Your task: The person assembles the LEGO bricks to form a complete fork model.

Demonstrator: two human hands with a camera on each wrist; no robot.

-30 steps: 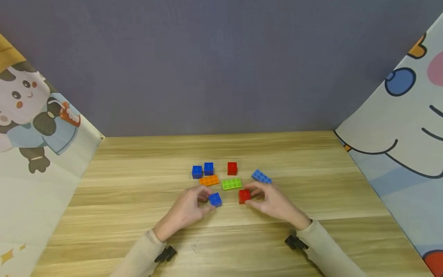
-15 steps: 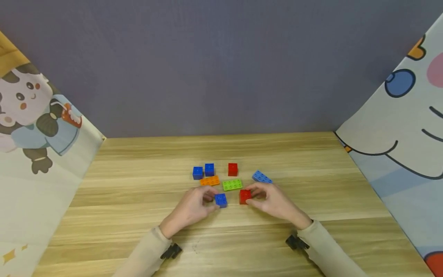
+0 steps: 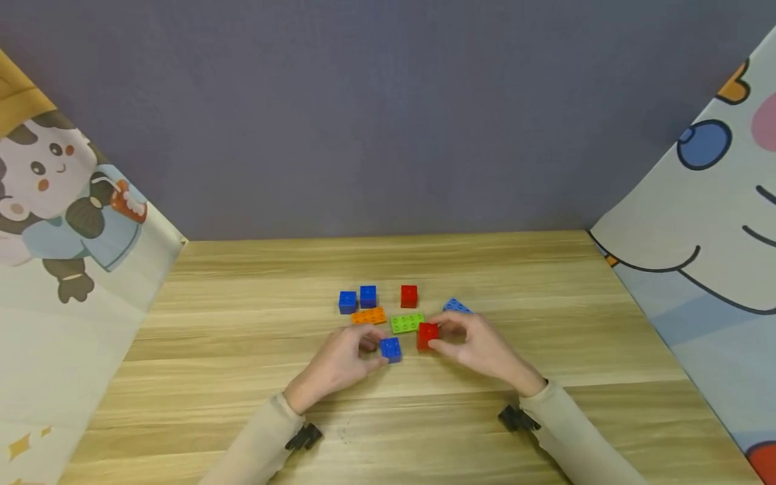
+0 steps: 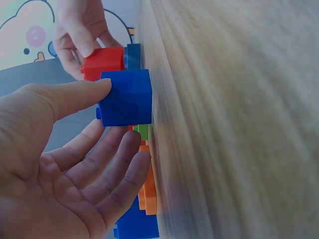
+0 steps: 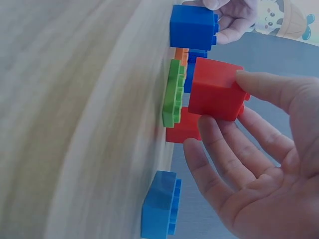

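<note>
My left hand [image 3: 345, 360] pinches a dark blue square toy brick [image 3: 391, 349] between thumb and fingers. In the left wrist view that blue brick [image 4: 127, 97] sits right at the tabletop, studs facing away from the wood. Just to its right, my right hand [image 3: 481, 347] grips a red square brick [image 3: 427, 335] by its near and far sides. The right wrist view shows this red brick [image 5: 216, 89] raised off the table and slightly tilted. Directly behind the two held bricks lies a flat lime green brick [image 3: 407, 323].
A flat orange brick [image 3: 368, 316] and two more dark blue bricks [image 3: 348, 302] lie behind my left hand. Another red brick [image 3: 409, 296] stands farther back. Partly behind my right hand is a flat light blue brick [image 3: 456, 306]. A grey wall [image 3: 388, 121] bounds the wooden table [image 3: 242, 269].
My left hand has slid right with the blue brick, closing the gap to the red one. My right hand has lifted the red brick a little.
</note>
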